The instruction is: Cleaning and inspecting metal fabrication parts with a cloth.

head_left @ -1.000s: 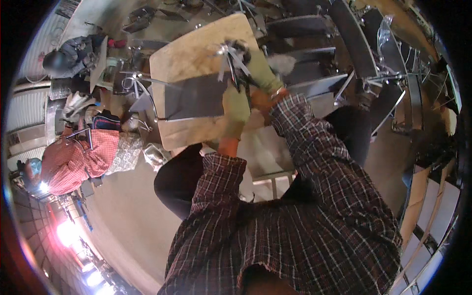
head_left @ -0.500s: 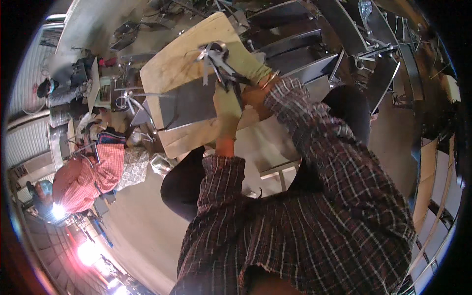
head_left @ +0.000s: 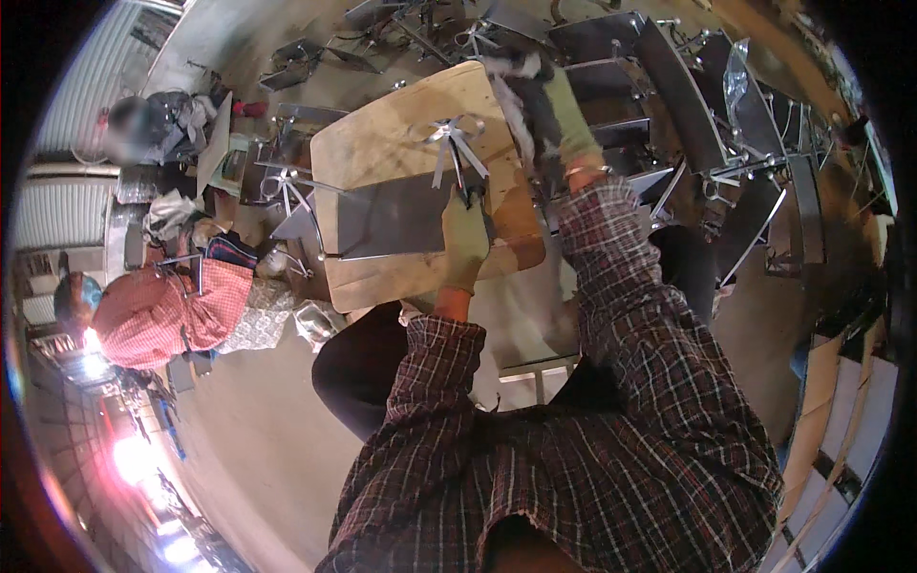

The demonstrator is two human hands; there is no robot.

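Observation:
A dark grey flat panel [head_left: 387, 218] lies on a tan wooden board [head_left: 382, 124] in front of me. At the panel's right end stands a shiny metal fitting [head_left: 449, 138] with splayed strips. My gloved left hand [head_left: 464, 239] is closed round the lower part of this fitting, beside the panel's right end; what its fingertips touch is partly hidden. My gloved right hand [head_left: 568, 115] is past the board's right edge, apart from the fitting. A blurred dark and whitish cloth-like thing [head_left: 521, 105] hangs from its closed fingers.
Many similar dark panels with metal legs [head_left: 669, 95] lie on the floor at the far right. Another metal-legged panel [head_left: 296, 205] is left of the board. Co-workers sit at left, one in a red checked shirt [head_left: 158, 315]; bright light glows at lower left.
My right hand has moved off the fitting, away to the right, with the cloth-like thing. My left hand stays on the fitting. The view has shifted a little.

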